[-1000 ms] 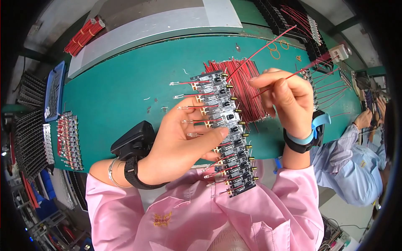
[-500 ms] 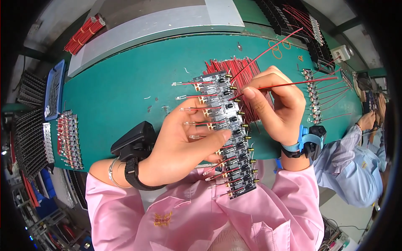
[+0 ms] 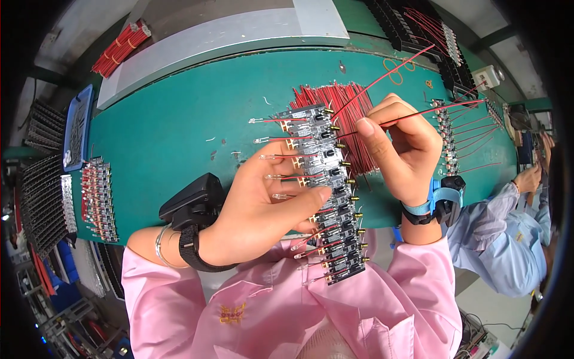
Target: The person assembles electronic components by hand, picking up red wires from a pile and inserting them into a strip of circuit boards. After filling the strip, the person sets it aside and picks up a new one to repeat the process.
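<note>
A long panel of small black circuit boards (image 3: 338, 206) is held tilted in front of my chest, my left hand (image 3: 269, 200) closed around its left edge with the thumb on top. Clear-tipped components on red leads stick out along that edge; small brass-coloured parts line the other. My right hand (image 3: 402, 143) pinches a thin red wire (image 3: 445, 109) between thumb and forefinger, its inner end close to the panel's upper part. Another red wire (image 3: 388, 74) runs from near the panel's top edge up to the right, outside my fingers. Behind the panel lies a pile of red wires (image 3: 344, 99).
Bundled red wires (image 3: 121, 48) rest on a grey ledge (image 3: 221, 45) at the back. On the green mat (image 3: 173, 125) lie a finished-looking board strip (image 3: 98, 200) at left and a wired strip (image 3: 445, 137) at right. A blue tray (image 3: 78, 128) stands far left; a co-worker (image 3: 505, 233) sits right.
My right hand has shifted slightly right and up with the wire, whose outer end has risen. The left hand and the panel have barely moved.
</note>
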